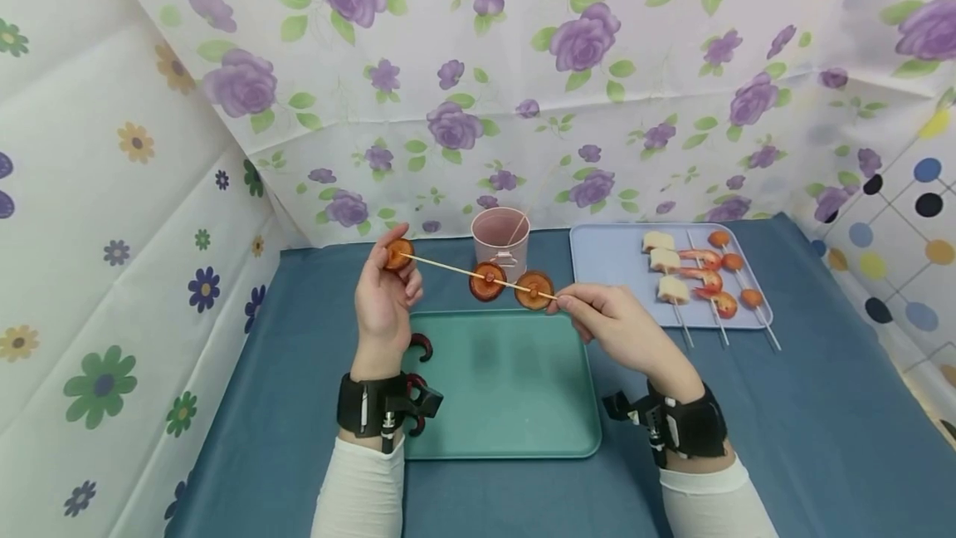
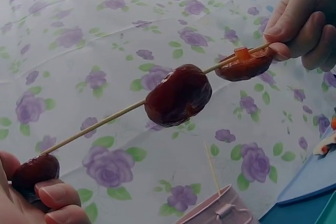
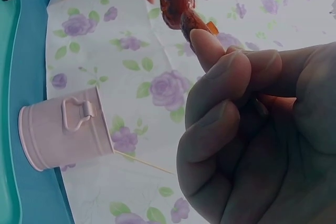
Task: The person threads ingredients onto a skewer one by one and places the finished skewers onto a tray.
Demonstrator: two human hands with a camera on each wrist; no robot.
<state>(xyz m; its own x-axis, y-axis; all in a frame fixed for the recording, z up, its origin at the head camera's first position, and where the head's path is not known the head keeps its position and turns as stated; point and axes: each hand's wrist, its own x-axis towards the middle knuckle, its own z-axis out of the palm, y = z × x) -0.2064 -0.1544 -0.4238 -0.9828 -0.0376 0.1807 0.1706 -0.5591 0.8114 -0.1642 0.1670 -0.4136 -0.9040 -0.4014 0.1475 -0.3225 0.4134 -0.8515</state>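
Observation:
A thin wooden skewer point(image 1: 444, 265) is held in the air above the far edge of a green tray point(image 1: 515, 388). Two brown mushroom caps sit on it: a middle mushroom point(image 1: 487, 281) and another mushroom point(image 1: 534, 290) close to the right fingers. My left hand point(image 1: 382, 305) grips a third mushroom point(image 2: 39, 170) between thumb and fingers. The skewer's left end meets that mushroom; how deep it goes is hidden. My right hand point(image 1: 616, 324) pinches the skewer's right end, just beyond the nearest mushroom.
Behind the green tray stands a pink bucket point(image 1: 500, 231) with a thin stick in it. Dark red curled pieces point(image 1: 421, 347) lie along the tray's left side, partly behind my left wrist. A pale blue tray point(image 1: 608, 260) at right holds several loaded skewers. Flowered cloth point(image 1: 418, 106) hangs behind.

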